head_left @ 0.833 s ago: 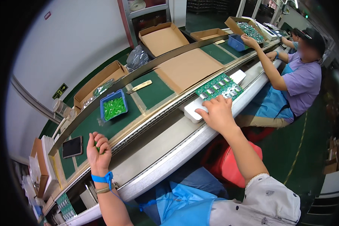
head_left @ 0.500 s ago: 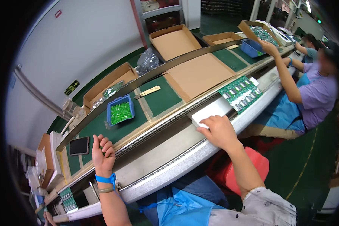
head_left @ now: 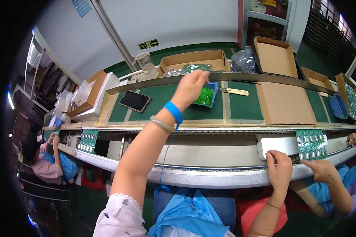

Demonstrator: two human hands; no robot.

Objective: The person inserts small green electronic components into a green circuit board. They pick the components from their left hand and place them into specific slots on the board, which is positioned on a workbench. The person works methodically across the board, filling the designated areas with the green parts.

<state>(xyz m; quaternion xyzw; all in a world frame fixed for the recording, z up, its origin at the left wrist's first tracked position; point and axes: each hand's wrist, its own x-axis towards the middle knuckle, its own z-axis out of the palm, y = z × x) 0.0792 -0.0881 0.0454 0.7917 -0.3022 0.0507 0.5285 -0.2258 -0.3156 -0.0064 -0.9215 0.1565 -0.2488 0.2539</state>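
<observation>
My left hand [head_left: 190,89] is raised over the conveyor with its fingers curled together, in front of a blue tray [head_left: 213,103] of small green parts. Anything in those fingers is hidden. A blue strap with a cord circles that wrist. My right hand [head_left: 280,170] is at the front rail, fingers loosely bent and apart, near the corner of a white block [head_left: 279,146]. No object shows in it. Just right of the block, a green circuit board panel [head_left: 311,144] lies across the conveyor rails. A co-worker's hand [head_left: 322,170] points toward its near edge.
A phone [head_left: 135,101], a wood-handled tool [head_left: 235,91] and a cardboard sheet [head_left: 286,103] lie on the green bench. Behind the metal edge stand cardboard boxes [head_left: 275,57] and a plastic jug [head_left: 145,64]. Another board panel [head_left: 88,141] sits left, near a second person [head_left: 47,160].
The view has swung left. My left hand has moved from beside the phone up to the blue tray. My right hand has come off the white block toward the front rail.
</observation>
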